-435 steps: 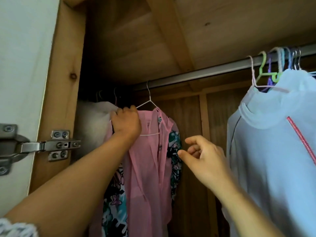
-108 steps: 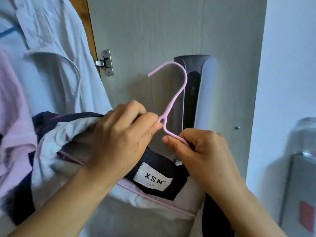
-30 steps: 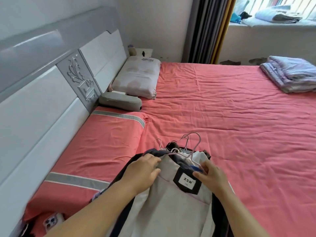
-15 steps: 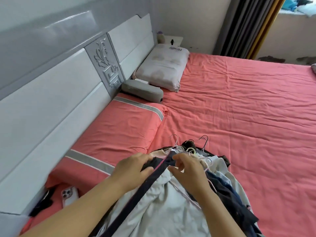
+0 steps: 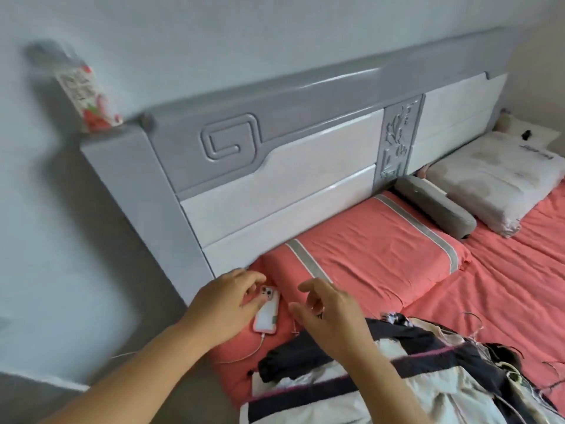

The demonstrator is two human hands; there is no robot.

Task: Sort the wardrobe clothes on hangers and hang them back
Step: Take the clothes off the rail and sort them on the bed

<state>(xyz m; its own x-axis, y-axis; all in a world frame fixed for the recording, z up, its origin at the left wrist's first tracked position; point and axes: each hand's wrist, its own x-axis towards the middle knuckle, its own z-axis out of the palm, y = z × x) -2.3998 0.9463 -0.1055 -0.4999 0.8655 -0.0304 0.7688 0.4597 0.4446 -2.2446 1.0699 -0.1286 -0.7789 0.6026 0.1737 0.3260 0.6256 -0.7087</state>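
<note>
Clothes pile (image 5: 428, 377) under R hand (image 5: 333, 319)

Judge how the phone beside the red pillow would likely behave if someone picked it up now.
The phone is a flat slab, so probably stiff and unlikely to roll. A white cable seems plugged into its near end, so it may tug. Its case looks smooth, perhaps slippery on the sheet.

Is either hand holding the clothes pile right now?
No: the clothes pile lies on the bed, the left hand reaches the phone, the right hand hovers open.

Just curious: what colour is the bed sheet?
Coral red bed sheet, seen from the head view.
</note>
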